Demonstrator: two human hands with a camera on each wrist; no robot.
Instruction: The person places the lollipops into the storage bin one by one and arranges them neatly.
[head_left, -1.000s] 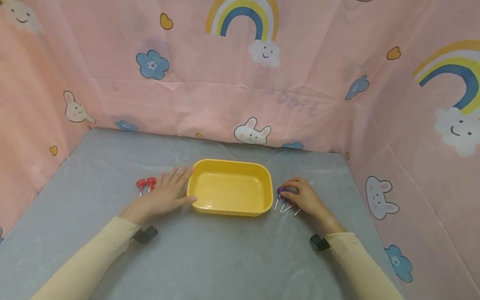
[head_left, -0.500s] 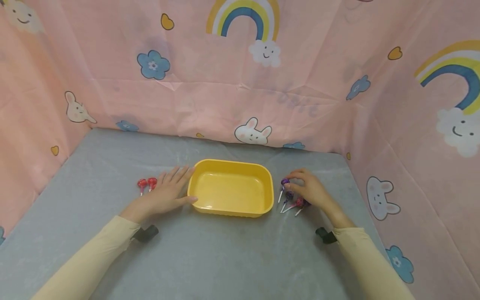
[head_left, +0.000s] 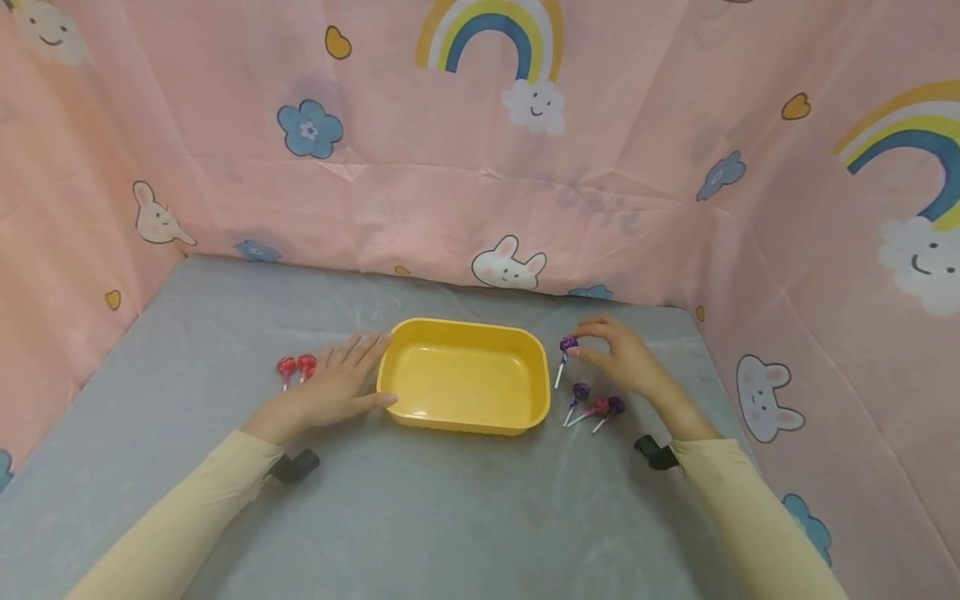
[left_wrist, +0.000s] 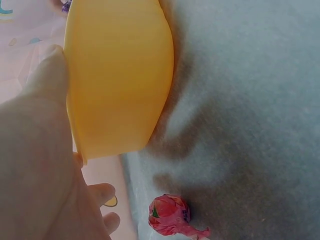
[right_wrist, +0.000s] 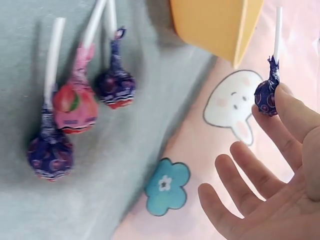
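My right hand pinches a purple-wrapped lollipop by its candy head between thumb and index finger, its white stick free, to the right of the yellow basin. The other fingers are spread. Below that hand lie two purple lollipops and a pink lollipop on the grey tabletop. At the basin's left end my left hand rests with straight fingers, thumb and fingertips at the rim. Red lollipops lie beside and partly behind the left hand.
A grey cloth-like tabletop carries everything. Pink printed curtains stand along its back and both sides. Each wrist wears a dark camera mount.
My right hand has lifted the purple lollipop away from the others and moved back and slightly right, uncovering the rest. The left hand and basin have stayed in place.
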